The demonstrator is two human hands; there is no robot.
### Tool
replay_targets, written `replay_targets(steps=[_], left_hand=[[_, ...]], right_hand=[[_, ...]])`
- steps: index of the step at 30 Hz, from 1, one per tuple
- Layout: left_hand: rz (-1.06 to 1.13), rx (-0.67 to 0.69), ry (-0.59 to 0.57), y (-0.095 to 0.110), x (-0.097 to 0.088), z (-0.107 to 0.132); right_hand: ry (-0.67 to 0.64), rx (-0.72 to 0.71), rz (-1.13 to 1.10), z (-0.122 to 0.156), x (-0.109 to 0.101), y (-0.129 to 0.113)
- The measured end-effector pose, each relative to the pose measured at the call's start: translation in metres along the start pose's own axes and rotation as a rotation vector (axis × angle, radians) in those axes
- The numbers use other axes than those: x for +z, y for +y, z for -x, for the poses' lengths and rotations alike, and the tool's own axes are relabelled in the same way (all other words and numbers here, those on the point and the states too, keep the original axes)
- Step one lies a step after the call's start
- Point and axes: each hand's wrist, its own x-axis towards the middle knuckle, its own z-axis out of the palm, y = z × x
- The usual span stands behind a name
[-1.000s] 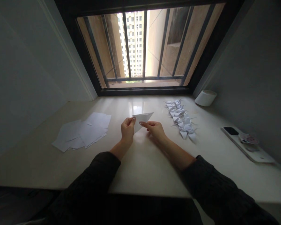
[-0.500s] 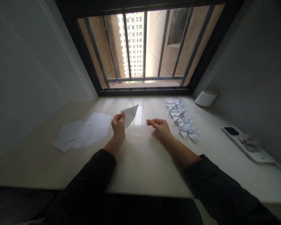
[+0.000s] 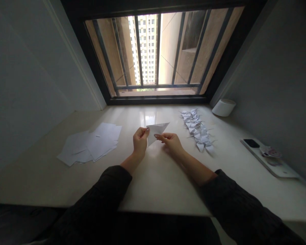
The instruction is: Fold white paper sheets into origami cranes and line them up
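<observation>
Between my hands is a folded white sheet of paper (image 3: 156,129), its pointed end toward the upper right. My left hand (image 3: 140,141) pinches its left side between thumb and fingers. My right hand (image 3: 172,142) grips the lower right edge, thumb on the near face. Left of my hands, a loose pile of white paper sheets (image 3: 102,139) lies spread on the sill. To the right, several folded white paper cranes (image 3: 197,129) stand close together in rows.
The pale windowsill (image 3: 158,183) has its front edge near my body. At the right lie a phone (image 3: 267,160) with a round grip on its back and, by the window corner, a white cup-like object (image 3: 223,107). A barred window (image 3: 158,99) closes the far side.
My left hand has moved right with the folded paper, which has swung to point more to the right. My right hand has closed on the paper's edge.
</observation>
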Motion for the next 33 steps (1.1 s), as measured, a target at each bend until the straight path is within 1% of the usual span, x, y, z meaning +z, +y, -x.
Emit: replay_targets(steps=[4, 7, 10, 13, 16, 21, 27, 33], left_hand=[[0.014, -0.11, -0.018, -0.001, -0.001, -0.004], [0.018, -0.197, -0.081, 0.0, 0.0, -0.004], [0.014, -0.232, -0.172, 0.004, 0.003, -0.001], [-0.024, -0.198, -0.25, 0.005, 0.003, 0.002], [-0.133, -0.163, -0.248, 0.004, 0.0, 0.002], [-0.248, -0.157, -0.275, 0.002, -0.004, -0.001], [-0.267, -0.126, -0.32, -0.001, -0.005, -0.002], [-0.318, -0.096, -0.346, -0.004, -0.006, -0.003]], right_hand=[[0.007, 0.001, -0.002, -0.001, -0.002, -0.001], [0.06, -0.001, -0.016, -0.001, -0.003, -0.002], [0.101, -0.017, -0.045, -0.002, -0.004, -0.001], [0.128, -0.035, -0.063, -0.003, -0.003, 0.001], [0.174, -0.049, -0.078, -0.001, 0.0, 0.002], [0.252, -0.075, -0.06, -0.001, -0.001, 0.0], [0.308, -0.068, -0.037, -0.01, -0.019, -0.003], [0.344, -0.11, -0.004, -0.018, -0.033, -0.002]])
